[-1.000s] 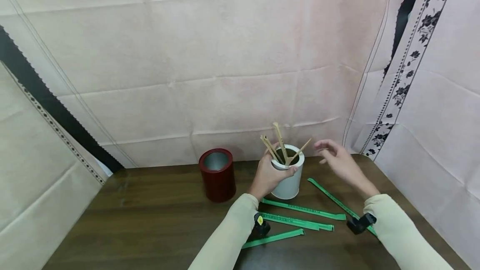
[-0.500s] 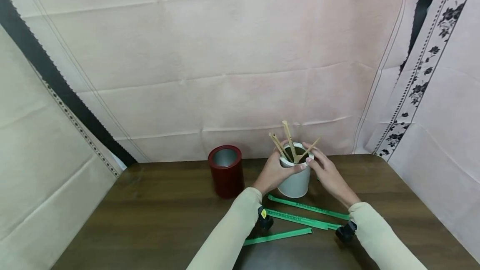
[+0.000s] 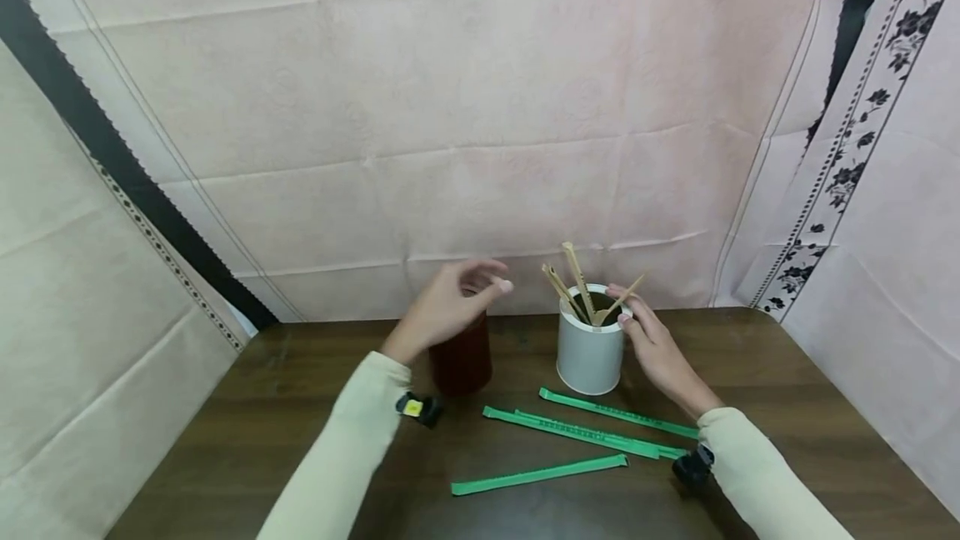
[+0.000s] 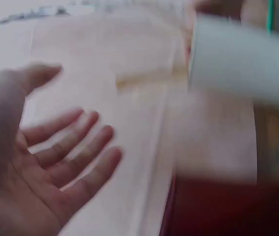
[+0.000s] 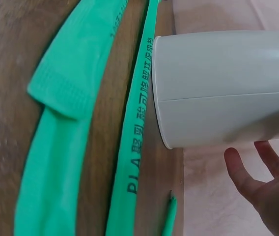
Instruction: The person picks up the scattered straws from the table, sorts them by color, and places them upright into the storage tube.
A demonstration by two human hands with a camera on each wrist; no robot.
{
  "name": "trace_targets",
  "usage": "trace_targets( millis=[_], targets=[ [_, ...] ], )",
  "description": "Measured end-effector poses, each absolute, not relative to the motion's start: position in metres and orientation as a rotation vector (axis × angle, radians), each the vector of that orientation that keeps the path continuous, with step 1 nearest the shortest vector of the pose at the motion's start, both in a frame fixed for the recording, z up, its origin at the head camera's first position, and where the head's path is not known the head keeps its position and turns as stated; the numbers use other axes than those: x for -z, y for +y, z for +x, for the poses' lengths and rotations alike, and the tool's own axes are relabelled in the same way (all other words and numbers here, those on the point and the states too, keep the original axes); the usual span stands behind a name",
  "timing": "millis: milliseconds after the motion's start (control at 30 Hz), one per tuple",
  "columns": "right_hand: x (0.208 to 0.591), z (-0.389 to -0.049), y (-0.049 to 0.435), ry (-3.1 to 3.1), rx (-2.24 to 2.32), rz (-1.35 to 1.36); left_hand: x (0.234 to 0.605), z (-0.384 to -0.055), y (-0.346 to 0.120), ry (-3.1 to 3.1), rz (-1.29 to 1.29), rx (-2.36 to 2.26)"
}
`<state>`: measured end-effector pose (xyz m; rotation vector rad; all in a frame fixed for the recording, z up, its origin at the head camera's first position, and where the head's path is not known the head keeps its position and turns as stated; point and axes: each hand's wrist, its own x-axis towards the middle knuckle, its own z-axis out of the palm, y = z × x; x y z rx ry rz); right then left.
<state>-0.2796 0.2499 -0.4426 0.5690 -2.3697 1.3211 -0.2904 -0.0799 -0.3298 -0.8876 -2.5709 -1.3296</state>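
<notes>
In the head view my left hand is in the air at the dark red canister, covering its top. The left wrist view shows that hand's fingers spread and apart, holding nothing. A white canister stands upright to the right, with several pale wooden sticks leaning in its mouth. My right hand is at its right rim, thumb in front and fingers behind. In the right wrist view the lower fingers are apart from its wall; the rest of the grasp is out of frame.
Several green-wrapped straws lie on the brown wooden table in front of the canisters. Behind the table hangs a pale creased cloth, with another stretch of cloth along the right side.
My right hand has come in to the white canister's rim. My left hand has let go of that canister and moved left to the dark red one.
</notes>
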Motion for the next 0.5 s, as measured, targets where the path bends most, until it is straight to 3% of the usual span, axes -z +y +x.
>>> trace_targets(
  millis=[233,500],
  targets=[
    [0.444,-0.278,0.251,-2.382,-1.393,0.524,0.374,-0.322,-0.131,-2.576,-0.791,1.107],
    [0.443,-0.276,0.246,-2.389,-1.457,0.459,0.409,-0.334,-0.138,-2.627,-0.724,1.163]
  ],
)
